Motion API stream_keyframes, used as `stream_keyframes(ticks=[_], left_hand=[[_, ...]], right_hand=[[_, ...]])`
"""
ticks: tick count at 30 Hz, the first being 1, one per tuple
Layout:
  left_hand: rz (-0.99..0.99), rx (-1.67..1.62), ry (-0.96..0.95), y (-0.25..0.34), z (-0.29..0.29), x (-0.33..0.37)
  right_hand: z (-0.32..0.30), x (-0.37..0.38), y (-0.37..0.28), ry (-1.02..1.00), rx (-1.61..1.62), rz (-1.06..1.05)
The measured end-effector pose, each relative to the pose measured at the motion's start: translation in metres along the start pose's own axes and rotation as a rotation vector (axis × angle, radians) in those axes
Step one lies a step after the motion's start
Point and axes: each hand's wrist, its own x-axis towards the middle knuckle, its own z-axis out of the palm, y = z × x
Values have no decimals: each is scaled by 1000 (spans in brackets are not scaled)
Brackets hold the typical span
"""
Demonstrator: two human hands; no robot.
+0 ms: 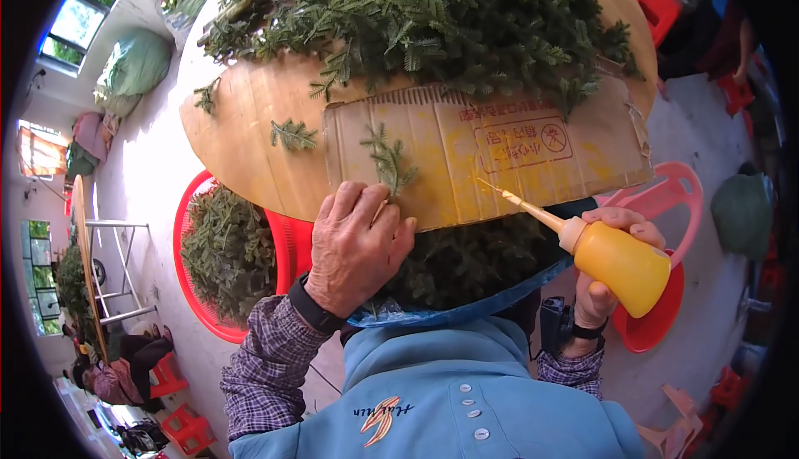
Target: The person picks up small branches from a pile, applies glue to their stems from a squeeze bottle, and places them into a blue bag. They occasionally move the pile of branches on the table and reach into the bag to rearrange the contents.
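My left hand [354, 247] is closed, pinching the lower end of a small green fir sprig [389, 159] that points away over the near edge of a flattened cardboard sheet [449, 138]. Yellow smears mark the sheet, which lies on a round wooden tabletop [245, 138]. In my right hand [594, 299] is a yellow squeeze bottle [624, 263], tilted so its thin nozzle points left over the cardboard. Fingers wrap round the bottle's shoulder and side. A loose sprig [293, 135] rests left of the cardboard. Behind it a large heap of fir sprigs [441, 26] covers the tabletop.
Below the table's left edge stands a red basket [180, 247] full of greenery. More greenery sits by my lap in blue plastic [449, 317]. A pink plastic seat [682, 197] and red basin [653, 322] are at right. People [121, 380] sit farther off.
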Motion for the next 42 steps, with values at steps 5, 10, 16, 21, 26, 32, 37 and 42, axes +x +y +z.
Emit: stream_keyframes(ticks=[5, 10, 16, 21, 26, 32, 37, 42], left_hand=[[-58, -184, -40, 7, 1, -3], [-87, -233, 108, -10, 5, 5], [-112, -259, 145, -26, 30, 12], [-168, -255, 120, -11, 29, 17], [-181, -114, 77, 0, 29, 16], [-252, -155, 86, 5, 34, 12], [-219, -223, 233, 3, 32, 17], [-134, -176, 184, -3, 33, 26]], right_hand=[[-3, -1, -3, 2, 4, -26], [-5, 0, -5, -15, 38, -12], [4, 2, -4, -80, 97, -50], [23, 8, -13, -124, 138, -97], [41, 11, -17, -197, 176, -113], [56, 10, -22, -258, 79, -75], [57, 7, -19, -248, 42, -86], [54, 9, -16, -246, 18, -84]])
